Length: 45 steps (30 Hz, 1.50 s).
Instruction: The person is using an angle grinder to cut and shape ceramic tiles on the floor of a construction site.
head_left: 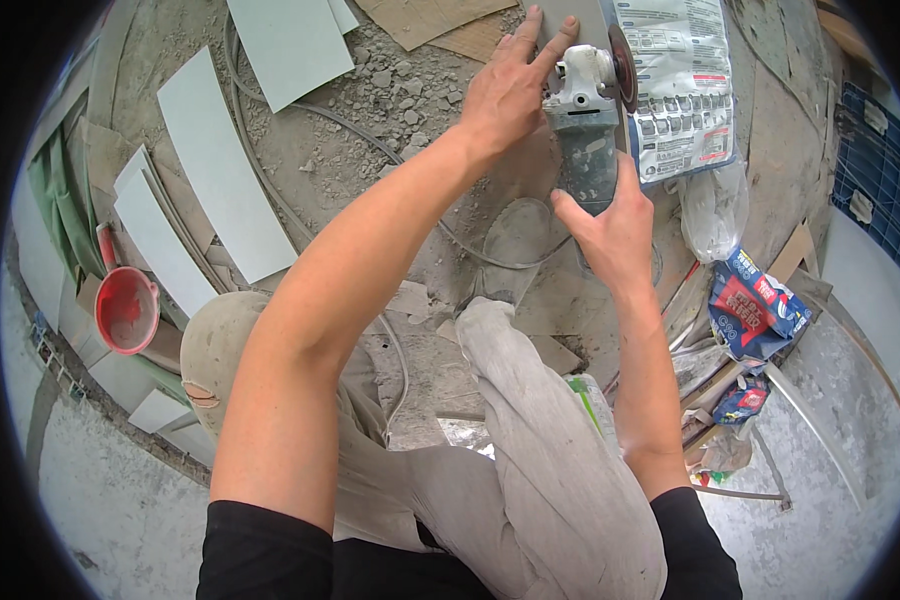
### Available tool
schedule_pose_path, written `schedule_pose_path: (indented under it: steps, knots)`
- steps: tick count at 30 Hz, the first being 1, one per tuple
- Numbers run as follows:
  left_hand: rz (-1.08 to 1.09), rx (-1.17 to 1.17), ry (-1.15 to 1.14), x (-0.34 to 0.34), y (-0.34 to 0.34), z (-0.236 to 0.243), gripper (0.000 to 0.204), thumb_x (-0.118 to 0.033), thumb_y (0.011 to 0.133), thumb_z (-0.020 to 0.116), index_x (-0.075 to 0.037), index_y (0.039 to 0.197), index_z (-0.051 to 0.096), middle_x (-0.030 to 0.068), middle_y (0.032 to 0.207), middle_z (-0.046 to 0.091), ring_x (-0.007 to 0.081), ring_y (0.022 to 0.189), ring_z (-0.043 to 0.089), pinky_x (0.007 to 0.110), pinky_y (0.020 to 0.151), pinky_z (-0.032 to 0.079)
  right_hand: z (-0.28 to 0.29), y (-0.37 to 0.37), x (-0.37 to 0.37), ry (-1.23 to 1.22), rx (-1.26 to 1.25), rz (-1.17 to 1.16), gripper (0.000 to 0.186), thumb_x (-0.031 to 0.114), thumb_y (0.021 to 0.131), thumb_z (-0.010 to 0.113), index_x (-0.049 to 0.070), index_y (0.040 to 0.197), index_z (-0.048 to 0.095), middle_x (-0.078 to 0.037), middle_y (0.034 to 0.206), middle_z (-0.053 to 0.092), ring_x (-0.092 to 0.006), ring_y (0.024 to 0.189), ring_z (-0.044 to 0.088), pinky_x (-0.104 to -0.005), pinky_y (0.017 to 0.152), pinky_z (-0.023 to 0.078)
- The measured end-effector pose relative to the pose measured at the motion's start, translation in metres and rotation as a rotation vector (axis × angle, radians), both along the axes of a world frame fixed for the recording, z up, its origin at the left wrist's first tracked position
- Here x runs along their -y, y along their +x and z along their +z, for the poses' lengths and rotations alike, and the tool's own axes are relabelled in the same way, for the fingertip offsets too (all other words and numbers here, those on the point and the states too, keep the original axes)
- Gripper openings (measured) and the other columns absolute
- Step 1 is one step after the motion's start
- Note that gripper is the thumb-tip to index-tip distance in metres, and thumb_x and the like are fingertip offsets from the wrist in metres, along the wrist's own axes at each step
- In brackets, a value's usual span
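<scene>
My right hand [615, 232] is wrapped around the dark body of an angle grinder [587, 152]. The grinder has a pale, dusty head, and its brown disc [623, 68] stands on edge on the right side. Beneath the grinder lies a grey flat slab [583, 14], which looks like tile and runs along the left of a white and blue printed bag [675, 85]. My left hand [508, 92] is open, fingers stretched forward onto the slab beside the grinder's head. Whether the disc touches the slab is hidden.
Pale cut panels [225, 165] and broken rubble [400, 95] cover the ground at left. A grey cable [345, 122] loops across it. Left of my knee sits a red scoop [127, 308]. Crumpled blue bags [755, 305] and a blue plastic crate [878, 175] are at right.
</scene>
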<state>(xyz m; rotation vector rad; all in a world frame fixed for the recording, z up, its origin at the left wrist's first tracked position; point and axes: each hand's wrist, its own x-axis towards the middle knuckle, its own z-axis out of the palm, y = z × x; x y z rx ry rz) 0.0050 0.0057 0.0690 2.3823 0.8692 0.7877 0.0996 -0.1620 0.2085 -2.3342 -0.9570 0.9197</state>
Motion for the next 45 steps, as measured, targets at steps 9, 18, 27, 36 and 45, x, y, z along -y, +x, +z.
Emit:
schedule_pose_path:
  steps: [9,18,27,36,45]
  knots:
    - [-0.114,-0.109,-0.433,-0.01,-0.004,0.004,0.093,-0.008,0.105,0.072,-0.022,0.188,0.032,0.0348,0.189,0.029,0.0567,0.166,0.045,0.056,0.133,0.048,0.001,-0.003,0.005,0.019,-0.017,-0.004,0.065,0.022,0.089,0.095,-0.002,0.141,0.065,-0.02,0.112,0.086,-0.0337,0.101,0.086,-0.0447,0.094,0.066]
    - [-0.101,-0.036,-0.43,-0.01,-0.003,0.01,0.086,-0.011,0.108,0.069,-0.02,0.187,0.035,0.0355,0.189,0.029,0.0572,0.166,0.046,0.057,0.134,0.046,0.002,-0.002,0.011,-0.01,-0.023,-0.01,0.066,0.024,0.089,0.095,-0.002,0.141,0.065,-0.019,0.109,0.085,-0.0332,0.099,0.086,-0.0443,0.093,0.065]
    - [-0.09,0.013,-0.43,-0.005,-0.001,-0.002,0.088,-0.011,0.106,0.071,-0.019,0.186,0.037,0.0357,0.189,0.03,0.0567,0.166,0.045,0.056,0.134,0.046,0.001,-0.001,0.016,-0.022,-0.035,-0.014,0.064,0.024,0.089,0.094,-0.001,0.14,0.064,-0.018,0.108,0.085,-0.0325,0.097,0.085,-0.0443,0.091,0.065]
    - [-0.05,0.049,-0.1,-0.001,-0.003,0.007,0.114,-0.008,0.09,0.087,-0.02,0.188,0.031,0.0353,0.19,0.026,0.0569,0.168,0.042,0.056,0.135,0.046,0.006,-0.003,0.025,-0.051,-0.03,-0.024,0.063,0.02,0.09,0.094,-0.003,0.142,0.065,-0.014,0.112,0.087,-0.0223,0.098,0.083,-0.0389,0.095,0.064]
    - [-0.1,-0.048,-0.415,-0.01,-0.005,0.013,0.126,-0.007,0.081,0.091,-0.021,0.189,0.029,0.0364,0.19,0.024,0.0567,0.17,0.039,0.055,0.136,0.046,0.006,-0.006,0.029,-0.044,-0.04,-0.024,0.066,0.02,0.09,0.094,-0.003,0.145,0.065,-0.015,0.112,0.086,-0.0234,0.099,0.083,-0.0395,0.096,0.064]
